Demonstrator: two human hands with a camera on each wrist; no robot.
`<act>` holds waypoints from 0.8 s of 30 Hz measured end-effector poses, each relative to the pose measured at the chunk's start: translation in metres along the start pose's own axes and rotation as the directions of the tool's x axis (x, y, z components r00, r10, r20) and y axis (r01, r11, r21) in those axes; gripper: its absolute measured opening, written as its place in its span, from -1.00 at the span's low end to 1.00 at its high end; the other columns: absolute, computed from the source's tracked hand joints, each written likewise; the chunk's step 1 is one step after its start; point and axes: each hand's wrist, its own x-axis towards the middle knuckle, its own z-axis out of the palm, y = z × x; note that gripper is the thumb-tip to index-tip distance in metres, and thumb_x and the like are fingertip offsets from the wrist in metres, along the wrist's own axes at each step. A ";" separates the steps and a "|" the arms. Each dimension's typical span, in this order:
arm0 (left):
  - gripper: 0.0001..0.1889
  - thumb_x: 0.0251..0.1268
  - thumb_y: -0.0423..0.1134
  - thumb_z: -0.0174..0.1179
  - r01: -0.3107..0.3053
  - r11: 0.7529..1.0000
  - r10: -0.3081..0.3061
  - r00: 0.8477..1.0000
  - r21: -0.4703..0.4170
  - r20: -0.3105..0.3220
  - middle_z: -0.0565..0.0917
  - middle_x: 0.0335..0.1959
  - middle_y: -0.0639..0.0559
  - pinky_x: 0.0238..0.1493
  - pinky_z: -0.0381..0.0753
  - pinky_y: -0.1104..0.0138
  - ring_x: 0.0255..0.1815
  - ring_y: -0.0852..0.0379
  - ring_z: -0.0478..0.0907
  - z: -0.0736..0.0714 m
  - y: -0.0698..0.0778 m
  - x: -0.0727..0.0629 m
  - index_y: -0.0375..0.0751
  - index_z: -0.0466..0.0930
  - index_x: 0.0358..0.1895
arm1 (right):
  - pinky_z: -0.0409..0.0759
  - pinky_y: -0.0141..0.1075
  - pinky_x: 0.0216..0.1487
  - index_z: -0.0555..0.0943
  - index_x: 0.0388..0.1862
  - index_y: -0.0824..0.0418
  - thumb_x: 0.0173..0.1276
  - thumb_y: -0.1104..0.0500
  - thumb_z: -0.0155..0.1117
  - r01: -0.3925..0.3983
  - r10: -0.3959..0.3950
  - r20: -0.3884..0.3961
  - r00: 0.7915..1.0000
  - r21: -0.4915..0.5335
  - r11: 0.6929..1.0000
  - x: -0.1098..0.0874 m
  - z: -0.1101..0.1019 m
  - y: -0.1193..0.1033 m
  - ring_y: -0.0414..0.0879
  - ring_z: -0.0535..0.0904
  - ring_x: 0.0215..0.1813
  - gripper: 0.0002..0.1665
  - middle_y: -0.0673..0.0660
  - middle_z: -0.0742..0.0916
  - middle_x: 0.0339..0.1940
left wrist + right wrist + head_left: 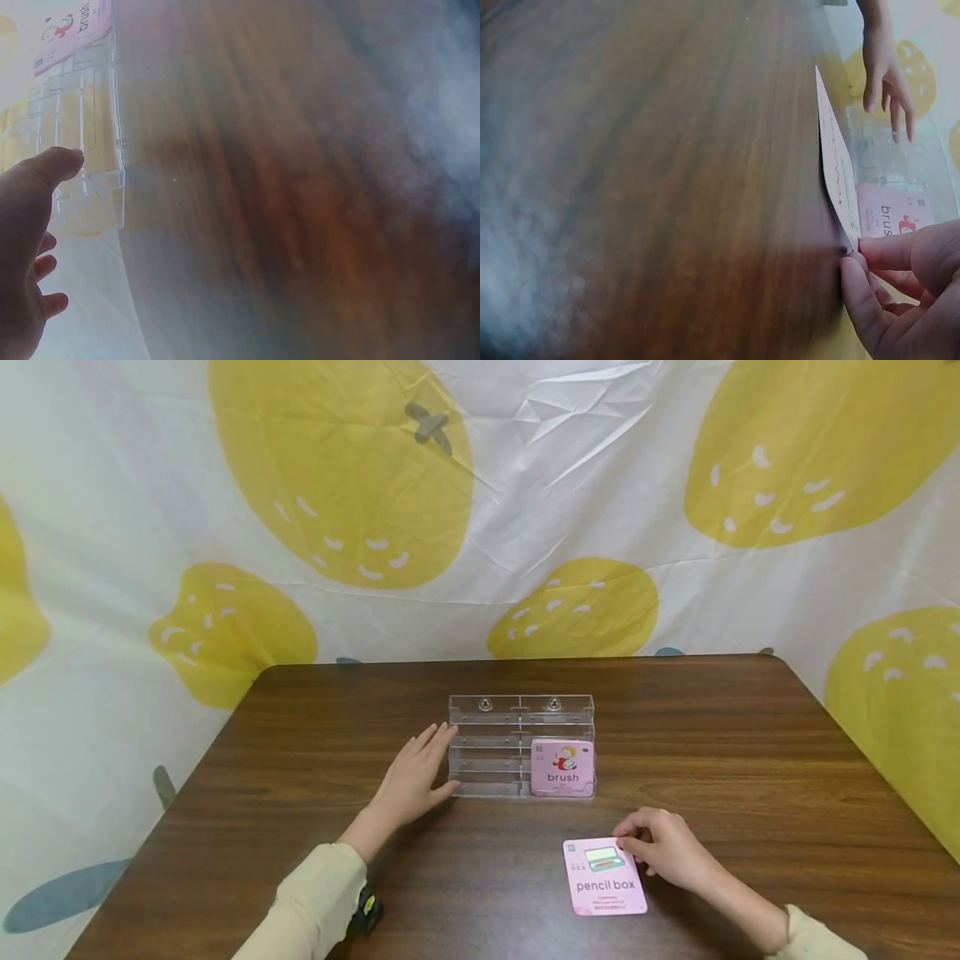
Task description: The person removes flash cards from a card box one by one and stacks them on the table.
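A clear plastic card rack (486, 758) with two columns of stepped pockets stands near the middle of the table. Its lower right pocket holds a pink card (563, 767) printed "brush". My left hand (415, 772) is at the rack's left side, fingers extended and thumb at the lower front corner; the left wrist view shows the thumb by the clear pockets. My right hand (667, 847) pinches a pink "pencil box" card (606, 878) by its upper right corner between thumb and fingers. In the right wrist view that card (835, 161) appears nearly edge-on, in front of the rack.
The brown wooden table (712, 735) runs back to a white cloth (375, 627) with large yellow fruit prints, hanging behind and at the sides. A small black device (366, 912) shows at the left sleeve's cuff.
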 end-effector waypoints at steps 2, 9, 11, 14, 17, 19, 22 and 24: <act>-0.19 0.10 -0.05 0.24 0.000 1.000 0.000 1.000 0.003 0.001 0.23 0.34 -0.20 0.28 0.16 -0.02 0.36 -0.09 0.11 0.000 0.000 0.000 -0.23 0.07 0.38 | 0.47 -0.42 -0.73 0.64 -0.41 0.30 0.14 0.40 0.22 0.000 0.000 -0.006 1.000 -0.009 1.000 0.000 0.000 0.000 -0.29 0.42 -0.63 -0.92 0.05 0.57 -0.50; -0.19 0.11 -0.05 0.24 0.000 1.000 0.000 1.000 0.011 0.002 0.23 0.34 -0.19 0.27 0.16 -0.02 0.36 -0.08 0.11 0.000 0.000 0.000 -0.22 0.06 0.38 | 0.47 -0.43 -0.75 0.64 -0.42 0.30 0.12 0.41 0.22 0.003 -0.004 -0.015 1.000 -0.022 1.000 -0.001 0.000 -0.002 -0.31 0.39 -0.65 -0.92 0.05 0.55 -0.51; -0.19 0.10 -0.05 0.24 0.000 1.000 0.000 1.000 0.011 0.002 0.23 0.34 -0.19 0.27 0.16 -0.02 0.36 -0.08 0.11 0.000 0.000 0.000 -0.21 0.06 0.38 | 0.47 -0.43 -0.75 0.64 -0.42 0.30 0.12 0.40 0.22 0.001 -0.001 -0.016 1.000 -0.024 1.000 -0.001 0.000 -0.002 -0.32 0.38 -0.65 -0.92 0.04 0.55 -0.51; -0.19 0.10 -0.05 0.24 0.002 1.000 -0.002 1.000 0.012 0.004 0.23 0.34 -0.19 0.27 0.16 -0.02 0.36 -0.08 0.11 0.001 0.000 0.000 -0.21 0.06 0.39 | 0.47 -0.43 -0.76 0.64 -0.42 0.30 0.12 0.40 0.23 -0.004 0.003 -0.016 1.000 -0.027 1.000 -0.001 0.001 -0.002 -0.32 0.38 -0.65 -0.93 0.05 0.54 -0.51; -0.19 0.11 -0.05 0.24 0.006 1.000 -0.006 1.000 0.012 0.007 0.23 0.34 -0.18 0.28 0.15 -0.02 0.36 -0.08 0.11 0.001 0.000 0.000 -0.20 0.06 0.39 | 0.47 -0.43 -0.76 0.65 -0.42 0.30 0.12 0.40 0.23 -0.008 0.007 -0.017 1.000 -0.031 0.999 -0.001 0.001 -0.002 -0.32 0.38 -0.65 -0.93 0.05 0.54 -0.51; -0.19 0.11 -0.05 0.23 0.007 1.000 -0.007 1.000 0.012 0.009 0.23 0.34 -0.18 0.28 0.15 -0.01 0.36 -0.08 0.11 0.001 0.000 0.000 -0.21 0.05 0.39 | 0.47 -0.42 -0.76 0.64 -0.41 0.31 0.12 0.39 0.24 -0.012 0.011 -0.015 1.000 -0.033 0.999 -0.001 0.001 -0.002 -0.31 0.38 -0.65 -0.93 0.05 0.54 -0.51; -0.19 0.11 -0.04 0.23 0.009 1.000 -0.009 1.000 0.010 0.010 0.22 0.34 -0.18 0.29 0.14 -0.01 0.37 -0.07 0.10 0.001 0.000 0.000 -0.21 0.05 0.39 | 0.46 -0.42 -0.77 0.64 -0.40 0.30 0.12 0.38 0.25 -0.005 0.004 -0.016 1.000 -0.040 0.999 0.000 -0.001 -0.002 -0.31 0.37 -0.67 -0.93 0.04 0.54 -0.52; -0.19 0.11 -0.04 0.23 0.008 1.000 -0.008 1.000 0.009 0.007 0.22 0.34 -0.19 0.29 0.15 -0.01 0.37 -0.08 0.11 0.000 0.000 0.000 -0.21 0.05 0.39 | 0.46 -0.42 -0.77 0.63 -0.38 0.30 0.11 0.38 0.25 0.000 -0.001 -0.021 1.000 -0.042 0.999 0.000 -0.003 -0.002 -0.31 0.37 -0.68 -0.93 0.03 0.54 -0.54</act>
